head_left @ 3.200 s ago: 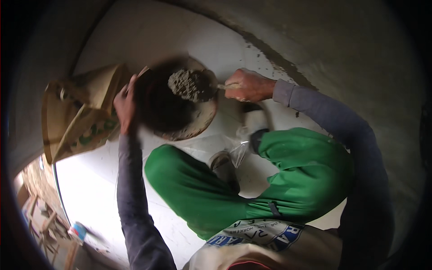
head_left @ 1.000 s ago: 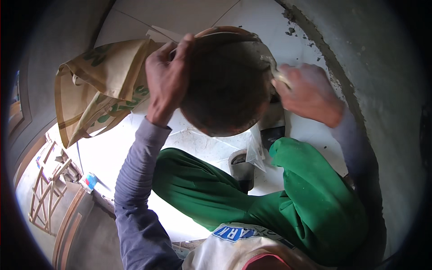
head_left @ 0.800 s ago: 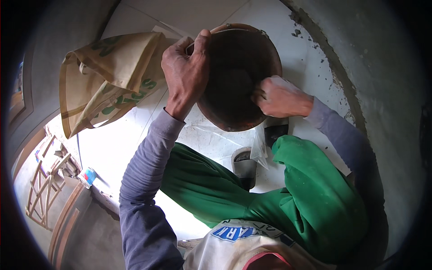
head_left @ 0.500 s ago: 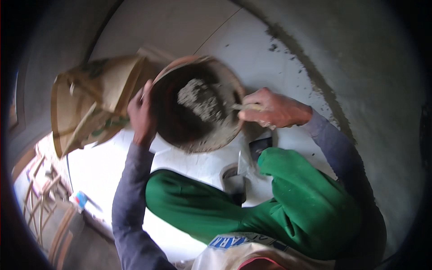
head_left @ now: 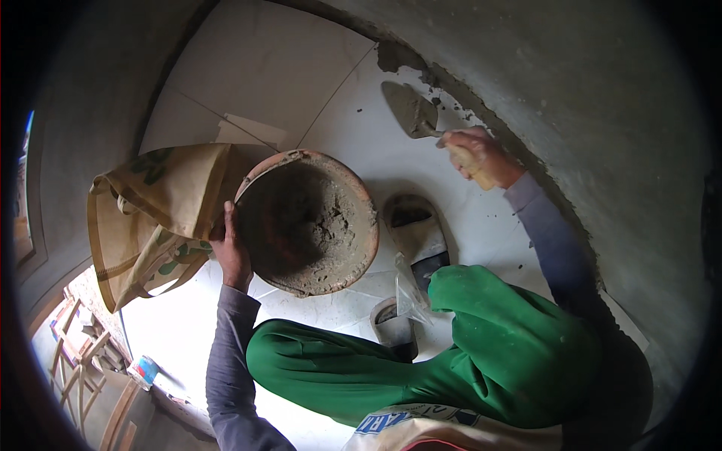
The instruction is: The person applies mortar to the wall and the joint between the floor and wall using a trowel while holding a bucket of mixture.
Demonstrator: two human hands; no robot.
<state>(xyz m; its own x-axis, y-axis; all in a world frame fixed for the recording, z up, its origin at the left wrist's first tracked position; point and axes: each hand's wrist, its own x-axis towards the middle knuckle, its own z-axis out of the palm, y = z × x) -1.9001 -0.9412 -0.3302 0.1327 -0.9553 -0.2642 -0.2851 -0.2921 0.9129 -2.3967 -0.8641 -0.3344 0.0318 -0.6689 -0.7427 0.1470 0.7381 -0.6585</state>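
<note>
A round terracotta-coloured bucket (head_left: pixel 371 225), tilted open toward me, stands on the floor with grey wet mortar (head_left: pixel 332 225) inside. My left hand (head_left: pixel 235 252) grips its left rim. Off to the upper right, my right hand (head_left: pixel 485 155) is closed round the pale handle of a trowel (head_left: pixel 411 110). The trowel's leaf-shaped blade has mortar on it and is over the floor, close to the wall's foot. A band of grey mortar (head_left: pixel 481 113) runs along that edge, with crumbs beside it.
A tan woven bag (head_left: pixel 162 195) lies left of the bucket. Two sandals (head_left: pixel 416 229) sit between the bucket and my green-trousered legs. A bare grey wall (head_left: pixel 602 113) curves along the right. Wooden pieces (head_left: pixel 79 368) and a small blue-and-white container (head_left: pixel 143 370) are at lower left.
My right hand has lifted the trowel out of the bucket and carried it up and right toward the wall edge. The bucket is lower in view; my left hand stays on its rim.
</note>
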